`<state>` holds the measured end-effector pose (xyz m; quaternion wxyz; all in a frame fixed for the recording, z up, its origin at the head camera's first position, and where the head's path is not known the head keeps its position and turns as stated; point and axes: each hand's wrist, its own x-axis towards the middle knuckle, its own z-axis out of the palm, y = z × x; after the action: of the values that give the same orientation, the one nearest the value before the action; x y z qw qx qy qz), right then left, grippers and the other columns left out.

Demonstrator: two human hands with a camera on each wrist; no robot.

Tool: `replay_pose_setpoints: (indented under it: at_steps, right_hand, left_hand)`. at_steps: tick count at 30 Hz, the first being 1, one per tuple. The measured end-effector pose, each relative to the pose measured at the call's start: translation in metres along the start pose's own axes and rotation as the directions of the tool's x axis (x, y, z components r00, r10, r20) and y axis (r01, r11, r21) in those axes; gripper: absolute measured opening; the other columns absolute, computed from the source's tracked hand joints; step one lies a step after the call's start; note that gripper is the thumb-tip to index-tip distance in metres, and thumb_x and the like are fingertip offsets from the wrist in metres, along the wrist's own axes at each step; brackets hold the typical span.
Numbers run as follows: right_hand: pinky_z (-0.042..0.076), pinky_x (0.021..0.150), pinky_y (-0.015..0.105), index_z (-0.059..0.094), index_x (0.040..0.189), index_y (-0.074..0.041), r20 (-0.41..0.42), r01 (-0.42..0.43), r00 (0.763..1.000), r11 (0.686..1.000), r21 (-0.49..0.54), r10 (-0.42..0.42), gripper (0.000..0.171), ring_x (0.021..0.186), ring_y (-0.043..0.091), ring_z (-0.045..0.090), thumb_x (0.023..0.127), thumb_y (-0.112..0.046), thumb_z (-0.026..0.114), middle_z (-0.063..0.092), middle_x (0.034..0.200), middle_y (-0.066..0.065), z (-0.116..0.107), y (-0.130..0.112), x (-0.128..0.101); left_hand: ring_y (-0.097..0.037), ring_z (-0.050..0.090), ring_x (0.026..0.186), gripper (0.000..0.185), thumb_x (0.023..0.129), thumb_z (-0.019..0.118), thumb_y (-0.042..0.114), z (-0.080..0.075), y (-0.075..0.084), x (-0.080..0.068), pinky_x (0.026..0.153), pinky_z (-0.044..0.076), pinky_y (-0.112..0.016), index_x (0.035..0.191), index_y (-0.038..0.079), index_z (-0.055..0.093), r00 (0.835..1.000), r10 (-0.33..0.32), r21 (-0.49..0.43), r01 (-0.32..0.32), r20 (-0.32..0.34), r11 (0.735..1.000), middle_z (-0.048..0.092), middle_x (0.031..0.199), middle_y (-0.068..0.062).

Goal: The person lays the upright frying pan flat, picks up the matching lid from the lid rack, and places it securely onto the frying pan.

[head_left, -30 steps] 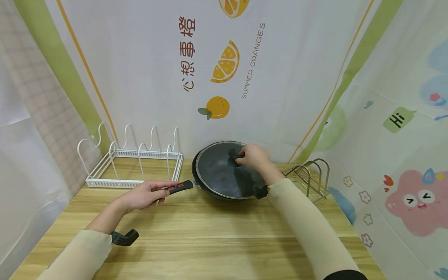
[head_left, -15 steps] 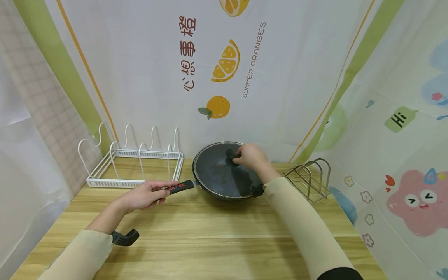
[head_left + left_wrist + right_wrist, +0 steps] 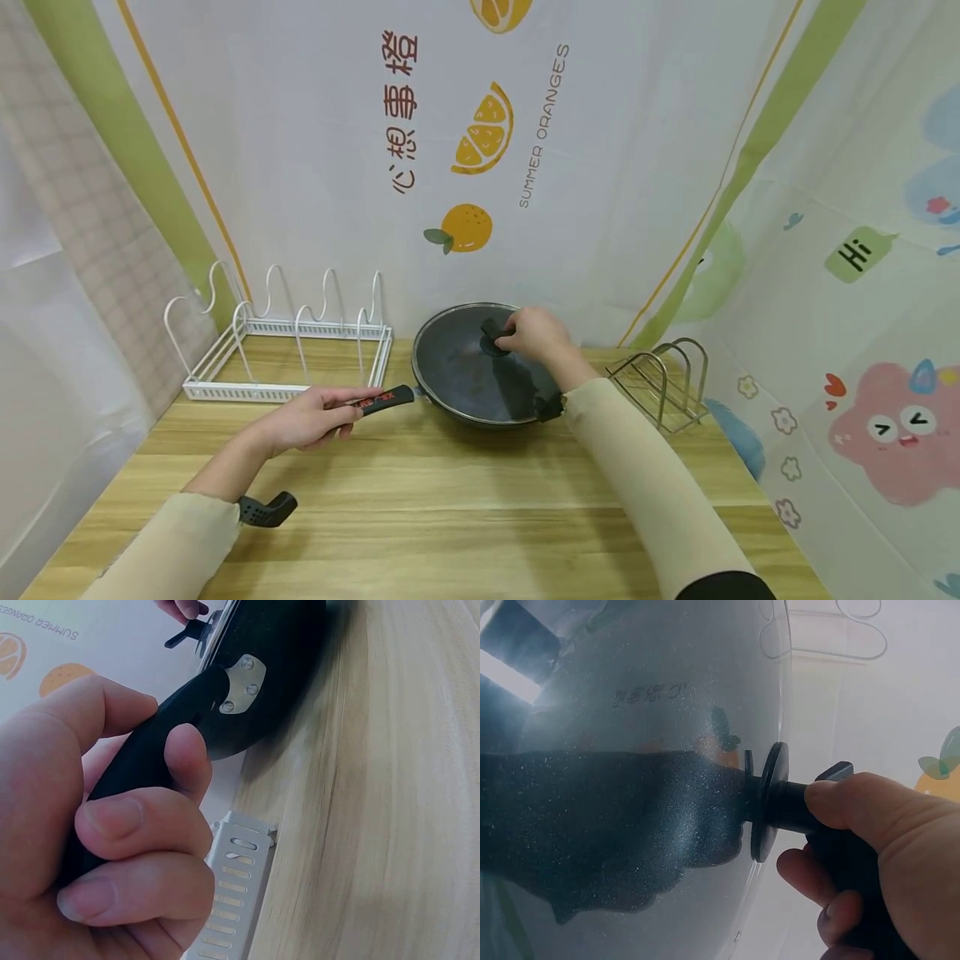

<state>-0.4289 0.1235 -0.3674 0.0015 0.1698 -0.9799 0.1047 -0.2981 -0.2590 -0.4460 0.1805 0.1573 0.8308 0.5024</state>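
Observation:
A dark wok-like pan (image 3: 277, 652) stands on the wooden table, its black handle (image 3: 390, 398) pointing left. My left hand (image 3: 303, 417) grips that handle, fingers curled round it in the left wrist view. A glass lid with a metal rim (image 3: 465, 379) lies over the pan, its edge roughly in line with the pan's rim. With my right hand (image 3: 542, 333) I hold the lid's black knob (image 3: 492, 333) between thumb and fingers. My hand's reflection shows on the glass in the right wrist view. The pan's inside is too dark to make out.
A white wire rack (image 3: 285, 390) with upright loops stands behind my left hand. To the right, partly behind my sleeve, is a small metal rack (image 3: 663, 387). A printed curtain (image 3: 637, 167) hangs behind the wooden table (image 3: 450, 517).
My right hand has moved the lid slightly left, so its rim now lines up more closely with the pan's. The left hand keeps its grip on the handle, in the same place.

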Motion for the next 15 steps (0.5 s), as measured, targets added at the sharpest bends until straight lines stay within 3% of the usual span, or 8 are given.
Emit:
replay_pose_setpoints:
  at_steps: [10,15]
  right_hand:
    - [0.062,0.089,0.045,0.082,0.124,-0.011,0.016,-0.026,1.0,1.0,0.014,0.026,0.035,0.105,0.027,0.074,0.104,-0.039,0.076,0.08,0.122,0.009,0.0008,-0.0051,-0.001]
    - [0.061,0.087,0.043,0.083,0.118,-0.011,0.019,-0.036,0.999,0.999,0.018,0.036,0.032,0.099,0.025,0.074,0.105,-0.039,0.076,0.081,0.116,0.008,-0.0002,-0.0083,-0.002]
  left_hand:
    - [-0.007,0.036,0.049,0.05,0.113,0.063,0.027,-0.0014,0.0012,-0.0011,0.046,0.031,-0.02,0.162,0.017,0.056,1.0,-0.001,-0.007,0.002,0.005,1.0,0.062,0.081,-0.008]
    - [-0.007,0.036,0.049,0.051,0.114,0.062,0.024,-0.0015,0.0015,-0.0011,0.045,0.031,-0.02,0.163,0.015,0.055,1.0,0.011,-0.018,-0.011,0.012,1.0,0.06,0.08,-0.006]
